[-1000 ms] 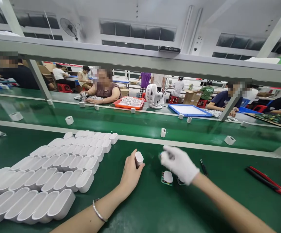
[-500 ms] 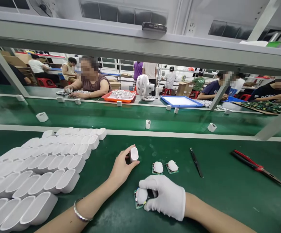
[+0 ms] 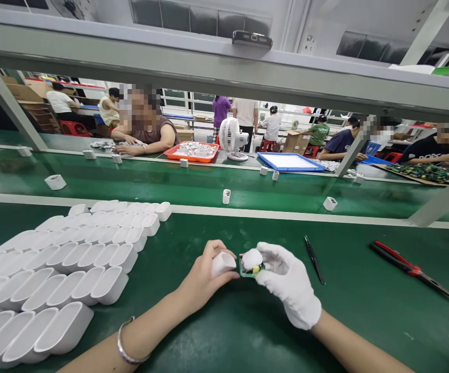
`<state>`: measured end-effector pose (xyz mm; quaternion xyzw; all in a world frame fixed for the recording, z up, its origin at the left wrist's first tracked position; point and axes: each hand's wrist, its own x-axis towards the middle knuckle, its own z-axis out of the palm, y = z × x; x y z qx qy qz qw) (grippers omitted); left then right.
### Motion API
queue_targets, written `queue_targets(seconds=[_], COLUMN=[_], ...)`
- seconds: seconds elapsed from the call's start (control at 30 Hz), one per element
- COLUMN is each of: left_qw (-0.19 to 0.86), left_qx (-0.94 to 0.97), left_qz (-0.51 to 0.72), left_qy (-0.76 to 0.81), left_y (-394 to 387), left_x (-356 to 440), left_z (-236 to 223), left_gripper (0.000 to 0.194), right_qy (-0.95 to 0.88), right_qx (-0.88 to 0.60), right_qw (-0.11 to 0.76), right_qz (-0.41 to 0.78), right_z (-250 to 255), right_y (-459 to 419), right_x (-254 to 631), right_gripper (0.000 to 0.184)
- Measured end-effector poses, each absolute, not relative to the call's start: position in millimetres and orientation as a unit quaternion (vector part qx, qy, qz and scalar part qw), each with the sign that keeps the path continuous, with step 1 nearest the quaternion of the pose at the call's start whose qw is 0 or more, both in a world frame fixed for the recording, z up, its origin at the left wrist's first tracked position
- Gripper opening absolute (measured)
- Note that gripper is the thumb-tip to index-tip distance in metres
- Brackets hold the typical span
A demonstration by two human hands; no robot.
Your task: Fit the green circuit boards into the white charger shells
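Observation:
Bare, with a bangle on its wrist, my left hand (image 3: 204,272) is closed around a small white plastic housing (image 3: 223,263). The housing is tipped toward the right. Just beside its end is a small green circuit board (image 3: 252,262) with a white round pad and a yellow component on it. My right hand (image 3: 290,287), in a white glove, pinches this board by its right side. From this angle I cannot tell whether board and housing touch. Rows of similar white housings (image 3: 69,334) lie on the green bench to the left.
Black tweezers (image 3: 315,260) and red-handled long-nose pliers (image 3: 414,269) lie to the right. Beyond the bench edge, a green conveyor belt (image 3: 162,187) carries several white housings. A metal shelf beam (image 3: 193,62) crosses overhead. Co-workers sit opposite, near a white fan (image 3: 232,137).
My right hand has lifted the circuit board up to the housing. My left hand has turned the housing toward it. Two boards on the bench no longer show. Housings on the belt have shifted left.

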<state>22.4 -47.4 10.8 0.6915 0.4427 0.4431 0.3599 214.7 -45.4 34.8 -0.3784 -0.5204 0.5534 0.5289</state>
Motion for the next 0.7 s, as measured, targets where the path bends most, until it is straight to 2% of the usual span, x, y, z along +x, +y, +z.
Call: queue_targets(seconds=[0.1,0.3,0.57,0.63,0.7], left_qw=[0.266,0.150,0.065,0.056,0.050], left_qx=[0.778,0.814,0.809,0.811,0.816], left_qz=[0.429,0.454,0.524,0.524,0.521], left_qy=[0.374,0.330,0.261,0.254,0.247], left_y=[-55,-54,-47,-46,-45], left_x=[21,21,21,20,20], left_z=[14,11,7,7,7], left_gripper=[0.053,0.060,0.059,0.058,0.058], right_qy=[-0.497,-0.557,-0.774,-0.783,-0.785], right_qx=[-0.391,-0.363,-0.285,-0.274,-0.290], right_qw=[0.567,0.600,0.553,0.550,0.530], right_qz=[0.527,0.444,0.115,0.093,0.135], right_z=[31,26,23,21,16], right_y=[-41,-55,-63,-61,-58], right_x=[216,214,223,223,224], right_gripper=[0.047,0.038,0.051,0.048,0.039])
